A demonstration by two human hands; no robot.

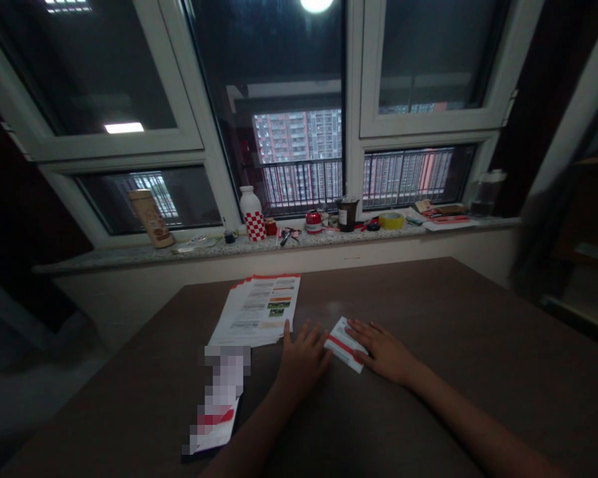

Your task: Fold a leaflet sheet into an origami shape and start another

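Note:
A small folded paper (345, 344), white with a red band, lies on the brown table between my hands. My right hand (383, 348) rests over its right side with the fingers stretched out. Just left of the paper, my left hand (303, 355) lies with fingers spread, its fingertips at or near the paper's left edge; I cannot tell whether they touch it. Beyond my left hand is a fanned stack of printed sheets (259, 309) with red top edges; my left thumb reaches its lower right corner.
A partly blurred pile of white and red papers (216, 431) lies left of my left forearm. Along the windowsill (204, 247) stand a checkered bottle (253, 216), a tan flask (152, 219), a dark cup (347, 216), a yellow tape roll (391, 221) and other small items.

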